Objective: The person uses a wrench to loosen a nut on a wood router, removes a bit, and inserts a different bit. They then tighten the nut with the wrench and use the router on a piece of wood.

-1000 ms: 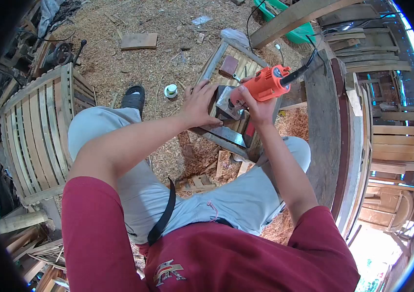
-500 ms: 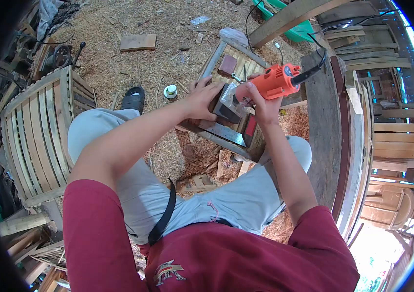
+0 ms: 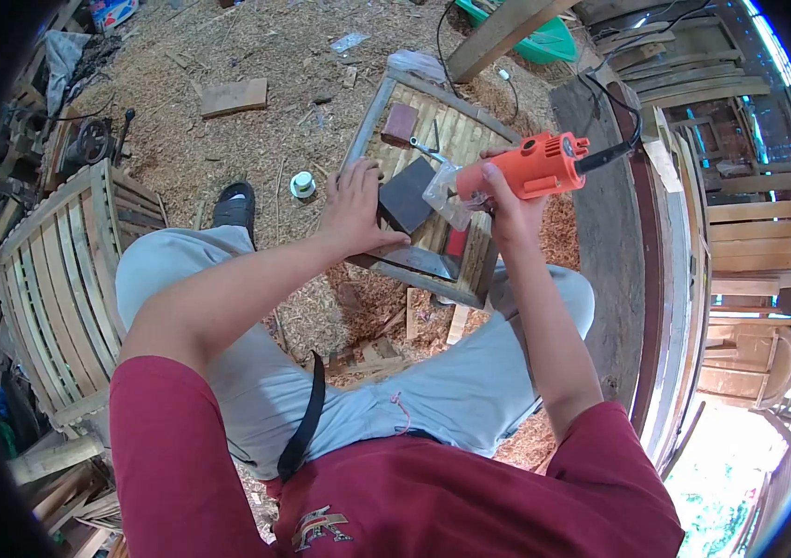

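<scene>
An orange power tool (image 3: 540, 167) with a clear base and a black cord is gripped in my right hand (image 3: 515, 209), above a slatted wooden stand (image 3: 484, 121). My left hand (image 3: 355, 216) has its fingers spread beside a dark rectangular block (image 3: 407, 196); whether it touches the block is unclear. The tool's clear base (image 3: 448, 196) is at the block's right edge. On the stand lie a reddish-brown block (image 3: 400, 124), a wrench (image 3: 427, 149), a hex key (image 3: 435, 136), a red piece (image 3: 456, 242) and a flat metal strip (image 3: 422, 260).
A small white-green container (image 3: 302, 184) and a board (image 3: 234, 98) are on the shavings-covered floor. To the left is a slatted bench (image 3: 59, 288). A thick plank (image 3: 596, 242) runs along the right. A green basin (image 3: 544, 42) is behind a wooden post (image 3: 507, 35).
My left hand has moved off the dark block to its left and opened. The power tool has shifted right relative to the block. The whole view has shifted slightly.
</scene>
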A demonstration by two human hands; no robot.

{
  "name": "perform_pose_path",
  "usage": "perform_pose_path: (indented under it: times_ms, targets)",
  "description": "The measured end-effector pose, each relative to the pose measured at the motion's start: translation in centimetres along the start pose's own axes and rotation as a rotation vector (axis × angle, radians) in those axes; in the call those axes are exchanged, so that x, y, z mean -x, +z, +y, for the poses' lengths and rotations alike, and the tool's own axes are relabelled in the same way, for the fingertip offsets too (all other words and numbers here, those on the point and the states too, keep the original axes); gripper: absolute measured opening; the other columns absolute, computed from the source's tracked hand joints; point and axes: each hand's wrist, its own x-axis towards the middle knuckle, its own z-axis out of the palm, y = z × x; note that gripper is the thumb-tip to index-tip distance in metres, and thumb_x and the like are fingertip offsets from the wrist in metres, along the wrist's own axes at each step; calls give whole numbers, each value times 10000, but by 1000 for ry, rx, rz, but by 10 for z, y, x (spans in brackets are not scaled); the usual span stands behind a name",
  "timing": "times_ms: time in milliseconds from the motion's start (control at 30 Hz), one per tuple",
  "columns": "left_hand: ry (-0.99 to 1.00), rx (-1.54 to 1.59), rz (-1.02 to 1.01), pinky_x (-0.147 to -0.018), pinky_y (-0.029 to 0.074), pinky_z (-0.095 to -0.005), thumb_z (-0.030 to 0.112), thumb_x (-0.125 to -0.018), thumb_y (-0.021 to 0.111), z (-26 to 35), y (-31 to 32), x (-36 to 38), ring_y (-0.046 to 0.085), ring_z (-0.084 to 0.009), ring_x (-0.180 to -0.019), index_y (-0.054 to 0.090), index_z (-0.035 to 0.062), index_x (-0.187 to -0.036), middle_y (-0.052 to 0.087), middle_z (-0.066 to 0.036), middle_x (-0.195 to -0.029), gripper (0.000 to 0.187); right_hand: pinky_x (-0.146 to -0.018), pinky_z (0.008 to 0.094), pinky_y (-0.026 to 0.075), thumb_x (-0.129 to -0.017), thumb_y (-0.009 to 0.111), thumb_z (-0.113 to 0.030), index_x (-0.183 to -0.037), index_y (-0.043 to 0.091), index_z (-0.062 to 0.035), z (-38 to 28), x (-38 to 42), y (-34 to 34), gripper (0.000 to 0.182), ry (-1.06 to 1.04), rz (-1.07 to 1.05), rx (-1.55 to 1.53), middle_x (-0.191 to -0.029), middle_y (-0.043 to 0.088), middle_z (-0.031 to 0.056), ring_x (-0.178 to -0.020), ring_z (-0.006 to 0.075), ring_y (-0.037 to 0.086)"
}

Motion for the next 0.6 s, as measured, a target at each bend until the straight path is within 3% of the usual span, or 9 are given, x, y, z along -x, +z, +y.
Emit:
perform_pose_path:
  times_ms: [100,300,500,600]
  targets:
    - [-2,-53,-30,-1236,171,-588,703,-635,871,6,-2,-1,282,-354,-1533,402,-24,-1473,400,-186,-1557,1204,-951,385,564,-854,831,-103,-1238,606,-26,-5,7,4,452,-1,3,14,-1169,702,115,-1067,209,684]
    - [16,-22,-55,-1227,188,-593,563,-620,882,0,1,-3,277,-354,-1544,410,-4,-1475,400,-187,-1557,1129,-956,371,564,-868,832,-69,-1293,545,-18,4,8,8,516,-46,-177,57,-1179,693,92,-1083,185,681]
    - [18,15,71,-1236,203,-578,477,-558,929,-7,1,1,262,-386,-1562,399,18,-1495,395,-190,-1566,1171,-1006,393,539,-872,802,-75,-1261,581,-6,4,8,31,453,-66,-295,73,-1197,695,116,-1122,208,670]
    - [16,19,30,-1254,188,-578,460,-562,943,-10,-2,4,254,-387,-1567,395,5,-1496,389,-189,-1575,1175,-1026,402,532,-875,785,-80,-1244,597,0,6,6,39,422,-67,-344,124,-1201,698,125,-1135,223,669]
